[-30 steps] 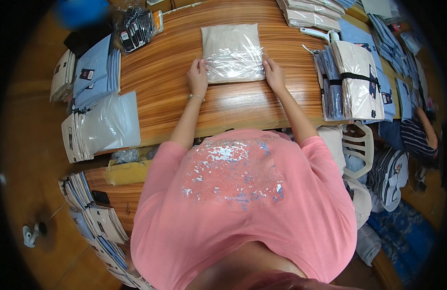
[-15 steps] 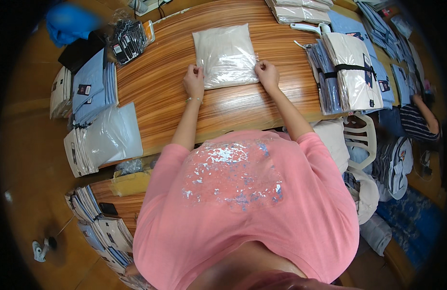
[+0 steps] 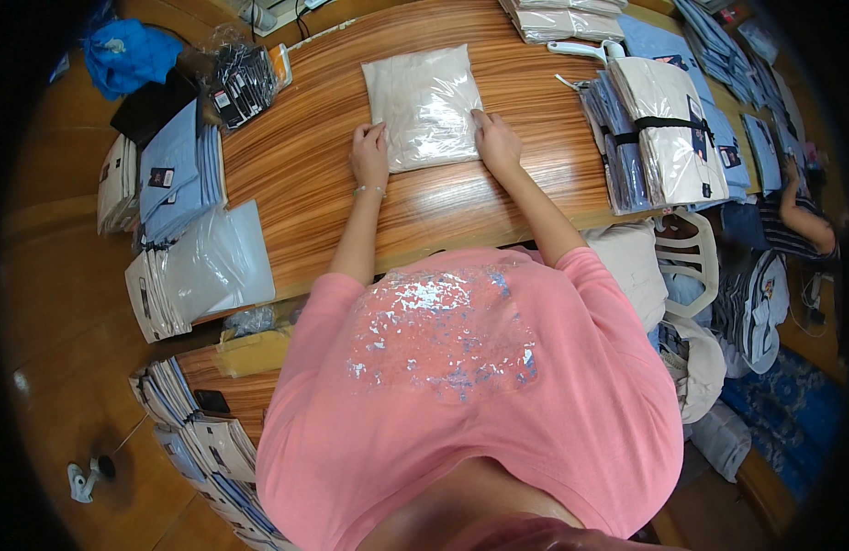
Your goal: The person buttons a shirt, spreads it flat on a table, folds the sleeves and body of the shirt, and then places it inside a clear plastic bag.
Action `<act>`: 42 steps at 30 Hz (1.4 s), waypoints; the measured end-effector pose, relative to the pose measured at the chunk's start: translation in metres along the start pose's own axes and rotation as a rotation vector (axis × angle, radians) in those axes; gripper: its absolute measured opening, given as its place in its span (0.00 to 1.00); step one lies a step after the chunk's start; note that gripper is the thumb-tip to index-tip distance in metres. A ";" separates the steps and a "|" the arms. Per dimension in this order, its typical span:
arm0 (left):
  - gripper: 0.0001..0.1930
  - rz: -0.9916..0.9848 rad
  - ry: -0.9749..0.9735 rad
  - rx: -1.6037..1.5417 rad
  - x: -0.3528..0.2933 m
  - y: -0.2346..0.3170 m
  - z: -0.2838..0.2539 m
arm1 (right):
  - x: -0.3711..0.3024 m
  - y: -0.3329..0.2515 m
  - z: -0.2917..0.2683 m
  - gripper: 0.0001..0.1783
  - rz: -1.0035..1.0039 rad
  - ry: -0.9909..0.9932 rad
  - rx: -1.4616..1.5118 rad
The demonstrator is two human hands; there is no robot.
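The bagged beige garment [image 3: 420,110] lies flat on the wood-grain surface [image 3: 305,156], in the middle, beyond the person. Half a second ago the right hand [image 3: 498,145] was curled at its near right corner; now its fingers reach along the right edge. The left hand [image 3: 369,156] stays at the left edge. The hands are apart; whether they pinch the film, I cannot tell. Nearly square, the package seems longest near-to-far, its far end leaning left.
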State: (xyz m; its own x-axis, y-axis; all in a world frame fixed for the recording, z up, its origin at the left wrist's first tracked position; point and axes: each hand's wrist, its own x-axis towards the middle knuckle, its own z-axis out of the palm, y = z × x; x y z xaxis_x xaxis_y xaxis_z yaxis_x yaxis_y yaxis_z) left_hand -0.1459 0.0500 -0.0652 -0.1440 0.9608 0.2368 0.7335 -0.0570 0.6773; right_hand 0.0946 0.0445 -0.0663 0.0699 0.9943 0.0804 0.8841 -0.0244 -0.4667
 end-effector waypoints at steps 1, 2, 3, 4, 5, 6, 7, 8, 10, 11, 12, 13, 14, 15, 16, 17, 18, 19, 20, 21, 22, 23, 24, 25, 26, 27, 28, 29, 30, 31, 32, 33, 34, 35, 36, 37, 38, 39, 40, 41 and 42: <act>0.12 -0.015 -0.004 0.097 -0.001 0.000 -0.002 | -0.001 -0.003 -0.005 0.21 0.004 -0.021 -0.065; 0.13 -0.031 -0.009 0.195 -0.003 0.000 -0.006 | -0.003 -0.006 -0.011 0.21 0.008 -0.042 -0.129; 0.14 -0.046 -0.014 0.291 -0.005 0.000 -0.009 | -0.004 -0.008 -0.016 0.21 0.012 -0.063 -0.196; 0.15 -0.031 -0.040 0.326 -0.008 0.000 -0.010 | -0.005 -0.003 -0.013 0.21 -0.024 -0.006 -0.239; 0.16 -0.017 -0.066 0.362 -0.010 0.000 -0.011 | -0.006 0.005 -0.008 0.22 -0.060 0.051 -0.282; 0.18 -0.010 -0.089 0.401 -0.014 -0.002 -0.014 | -0.008 0.009 -0.004 0.22 -0.104 0.104 -0.322; 0.19 -0.018 -0.114 0.408 -0.016 -0.008 -0.013 | -0.009 0.012 0.000 0.23 -0.111 0.098 -0.330; 0.21 -0.027 -0.138 0.414 -0.018 -0.014 -0.010 | -0.009 0.015 0.004 0.23 -0.120 0.092 -0.339; 0.23 -0.052 -0.189 0.438 -0.020 -0.018 -0.006 | -0.010 0.021 0.009 0.24 -0.112 0.060 -0.333; 0.23 -0.072 -0.210 0.457 -0.021 -0.020 -0.005 | -0.010 0.023 0.011 0.25 -0.104 0.035 -0.317; 0.24 -0.088 -0.229 0.475 -0.019 -0.021 -0.003 | -0.007 0.023 0.011 0.25 -0.095 0.015 -0.302; 0.24 -0.088 -0.232 0.469 -0.018 -0.021 -0.003 | -0.006 0.024 0.011 0.25 -0.092 -0.003 -0.297; 0.24 -0.087 -0.236 0.462 -0.018 -0.022 -0.002 | -0.006 0.025 0.010 0.25 -0.089 -0.020 -0.293; 0.24 -0.086 -0.238 0.457 -0.021 -0.022 -0.001 | -0.007 0.025 0.009 0.25 -0.087 -0.037 -0.288; 0.24 -0.088 -0.246 0.472 -0.021 -0.022 -0.001 | -0.007 0.027 0.010 0.25 -0.092 -0.040 -0.281; 0.24 -0.088 -0.255 0.487 -0.020 -0.021 0.000 | -0.006 0.027 0.013 0.26 -0.096 -0.043 -0.274; 0.24 -0.087 -0.261 0.500 -0.019 -0.018 -0.002 | -0.007 0.025 0.010 0.26 -0.101 -0.041 -0.269; 0.24 -0.122 -0.297 0.475 -0.019 -0.015 -0.005 | -0.008 0.025 0.005 0.27 -0.100 -0.085 -0.247; 0.25 -0.156 -0.333 0.449 -0.018 -0.013 -0.008 | -0.010 0.026 0.000 0.27 -0.099 -0.129 -0.224; 0.25 -0.180 -0.360 0.427 -0.011 -0.011 -0.012 | -0.006 0.022 -0.006 0.28 -0.098 -0.160 -0.198; 0.25 -0.189 -0.259 0.166 -0.010 -0.010 -0.018 | -0.007 0.027 -0.009 0.30 -0.127 -0.093 -0.025; 0.24 -0.194 -0.157 -0.093 -0.016 -0.009 -0.026 | -0.011 0.037 -0.013 0.31 -0.157 -0.029 0.148; 0.24 -0.194 -0.125 -0.204 -0.024 -0.011 -0.029 | -0.016 0.040 -0.018 0.32 -0.193 0.031 0.324; 0.24 -0.193 -0.096 -0.317 -0.034 -0.014 -0.031 | -0.030 0.035 -0.028 0.36 -0.251 0.033 0.252; 0.24 -0.191 -0.151 -0.284 -0.054 -0.022 -0.024 | -0.042 0.032 -0.029 0.36 -0.292 0.005 0.202; 0.24 -0.183 -0.209 -0.253 -0.064 -0.025 -0.018 | -0.052 0.030 -0.025 0.36 -0.327 -0.018 0.148; 0.25 -0.137 -0.161 -0.093 -0.067 -0.013 -0.016 | -0.056 0.023 -0.021 0.36 -0.367 -0.045 0.101; 0.26 -0.092 -0.111 0.068 -0.069 0.003 -0.010 | -0.055 0.016 -0.018 0.26 -0.336 -0.011 0.093; 0.26 -0.054 -0.061 0.237 -0.073 0.014 -0.009 | -0.052 0.013 -0.014 0.23 -0.363 0.038 0.090; 0.26 -0.022 -0.017 0.280 -0.066 0.016 -0.006 | -0.044 0.013 -0.009 0.19 -0.389 0.086 0.087; 0.25 0.029 -0.001 0.347 -0.061 0.017 -0.007 | -0.037 0.013 -0.005 0.16 -0.415 0.135 0.083; 0.25 0.080 0.024 0.414 -0.055 0.017 -0.008 | -0.028 0.012 -0.006 0.11 -0.444 0.166 0.080; 0.24 0.132 0.047 0.481 -0.048 0.017 -0.010 | -0.019 0.013 -0.006 0.11 -0.486 0.143 0.095; 0.24 0.202 0.070 0.512 -0.042 0.015 -0.013 | -0.009 0.015 -0.006 0.11 -0.528 0.119 0.110; 0.24 0.277 0.085 0.540 -0.036 0.012 -0.014 | -0.003 0.020 -0.007 0.12 -0.562 0.094 0.121; 0.24 0.346 0.106 0.570 -0.030 0.010 -0.018 | 0.000 0.015 -0.017 0.13 -0.594 0.109 0.144; 0.22 0.432 0.129 0.515 -0.023 0.007 -0.022 | 0.005 0.016 -0.019 0.14 -0.645 0.121 0.120; 0.20 0.525 0.150 0.454 -0.011 0.010 -0.026 | 0.012 0.021 -0.022 0.16 -0.690 0.139 0.091; 0.18 0.611 0.172 0.396 -0.004 0.016 -0.033 | 0.016 0.023 -0.026 0.17 -0.739 0.151 0.064; 0.16 0.638 0.203 0.342 0.004 0.022 -0.039 | 0.027 0.025 -0.032 0.18 -0.732 0.166 0.175; 0.14 0.668 0.234 0.288 0.015 0.033 -0.047 | 0.044 0.022 -0.046 0.19 -0.722 0.183 0.286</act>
State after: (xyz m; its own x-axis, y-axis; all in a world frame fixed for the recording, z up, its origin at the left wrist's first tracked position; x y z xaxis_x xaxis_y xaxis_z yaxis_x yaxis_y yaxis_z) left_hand -0.1554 0.0500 -0.0069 0.2775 0.6624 0.6958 0.8536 -0.5023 0.1378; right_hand 0.1381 0.0833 -0.0325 -0.3782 0.7206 0.5811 0.5890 0.6716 -0.4495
